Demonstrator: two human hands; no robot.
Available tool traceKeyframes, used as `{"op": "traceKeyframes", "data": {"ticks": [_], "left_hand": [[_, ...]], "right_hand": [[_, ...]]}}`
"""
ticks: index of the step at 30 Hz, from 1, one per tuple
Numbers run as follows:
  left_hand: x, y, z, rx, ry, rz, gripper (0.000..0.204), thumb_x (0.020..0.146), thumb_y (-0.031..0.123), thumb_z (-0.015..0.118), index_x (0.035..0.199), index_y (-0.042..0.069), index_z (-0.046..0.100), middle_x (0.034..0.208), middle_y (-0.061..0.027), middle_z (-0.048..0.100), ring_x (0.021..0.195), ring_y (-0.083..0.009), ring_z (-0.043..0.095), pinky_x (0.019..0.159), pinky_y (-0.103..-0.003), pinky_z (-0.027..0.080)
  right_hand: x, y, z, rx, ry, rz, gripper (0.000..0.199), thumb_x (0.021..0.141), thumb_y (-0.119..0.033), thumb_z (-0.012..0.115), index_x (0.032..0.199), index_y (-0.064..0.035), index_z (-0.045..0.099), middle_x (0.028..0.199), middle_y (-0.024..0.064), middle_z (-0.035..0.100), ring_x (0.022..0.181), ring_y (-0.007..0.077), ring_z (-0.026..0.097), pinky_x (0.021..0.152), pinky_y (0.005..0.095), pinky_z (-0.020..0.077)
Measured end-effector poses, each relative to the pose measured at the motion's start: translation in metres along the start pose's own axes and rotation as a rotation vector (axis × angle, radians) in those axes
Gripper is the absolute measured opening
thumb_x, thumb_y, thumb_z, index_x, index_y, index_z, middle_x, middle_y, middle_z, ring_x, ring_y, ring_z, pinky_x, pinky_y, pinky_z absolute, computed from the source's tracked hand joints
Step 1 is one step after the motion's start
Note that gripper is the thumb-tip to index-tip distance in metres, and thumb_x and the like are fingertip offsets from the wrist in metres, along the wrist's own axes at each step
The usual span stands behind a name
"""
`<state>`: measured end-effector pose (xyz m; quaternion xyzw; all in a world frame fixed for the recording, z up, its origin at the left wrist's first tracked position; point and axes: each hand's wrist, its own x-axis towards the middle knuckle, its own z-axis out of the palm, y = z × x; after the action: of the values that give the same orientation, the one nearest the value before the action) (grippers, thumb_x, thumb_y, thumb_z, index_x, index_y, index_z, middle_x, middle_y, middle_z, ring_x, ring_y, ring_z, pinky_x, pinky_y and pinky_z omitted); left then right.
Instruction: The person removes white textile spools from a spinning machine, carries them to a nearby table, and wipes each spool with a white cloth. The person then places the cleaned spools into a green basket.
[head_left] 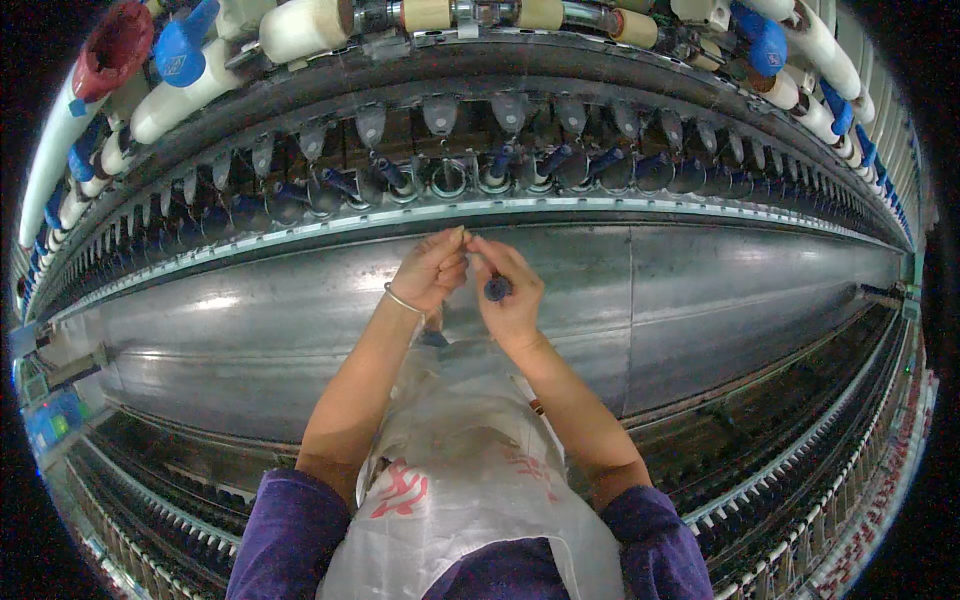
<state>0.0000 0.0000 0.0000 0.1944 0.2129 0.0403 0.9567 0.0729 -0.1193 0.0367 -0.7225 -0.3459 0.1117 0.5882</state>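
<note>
My left hand point(432, 270) and my right hand point(508, 292) meet in front of a long spinning machine. The right hand is closed around a dark blue bobbin tube point(497, 289), whose round end shows between the fingers. Fingertips of both hands pinch together just above it, near the metal rail point(600, 208); any thread between them is too fine to see. A thin bracelet circles my left wrist. A white translucent bag point(470, 460) with red marks hangs at my front, below the hands.
A row of dark blue bobbins point(500, 165) on spindles runs along the machine behind the rail. White roving packages point(300, 28) and blue caps hang above. A wide grey sheet-metal panel point(720, 290) lies under the hands. Lower rows of spindles point(800, 450) curve along the bottom.
</note>
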Motion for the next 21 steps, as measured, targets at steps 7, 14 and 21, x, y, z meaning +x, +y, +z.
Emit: {"op": "traceKeyframes", "data": {"ticks": [7,14,21], "left_hand": [[0.0,-0.005,0.0,0.332,0.334,0.216,0.019,0.087,0.021,0.057,0.075,0.007,0.057,0.052,0.0057,0.04,0.042,-0.0037,0.033,0.038,-0.018,0.024],[0.0,-0.014,-0.017,0.264,0.508,0.209,0.02,0.086,0.023,0.056,0.09,0.004,0.062,0.057,0.0021,0.044,0.044,-0.0049,0.035,0.038,-0.019,0.023],[0.051,-0.001,-0.056,1.432,0.533,0.468,0.025,0.084,0.018,0.048,0.104,0.005,0.057,0.072,-0.0153,0.058,0.064,-0.026,0.055,0.059,-0.037,0.045]], "right_hand": [[-0.004,0.01,0.013,-0.232,-0.029,-0.081,0.028,0.074,-0.003,0.061,0.102,-0.0058,0.062,0.096,0.0126,0.06,0.079,0.0273,0.061,0.066,0.0308,0.0491],[0.008,0.058,0.046,-0.022,-0.06,0.503,0.025,0.071,-0.008,0.062,0.095,-0.0017,0.058,0.089,0.0179,0.059,0.078,0.0353,0.058,0.068,0.0394,0.0465],[0.032,0.109,0.092,-0.408,0.257,0.192,0.018,0.07,-0.011,0.062,0.085,-0.002,0.058,0.079,0.0166,0.058,0.071,0.0379,0.056,0.062,0.0416,0.0444]]}}
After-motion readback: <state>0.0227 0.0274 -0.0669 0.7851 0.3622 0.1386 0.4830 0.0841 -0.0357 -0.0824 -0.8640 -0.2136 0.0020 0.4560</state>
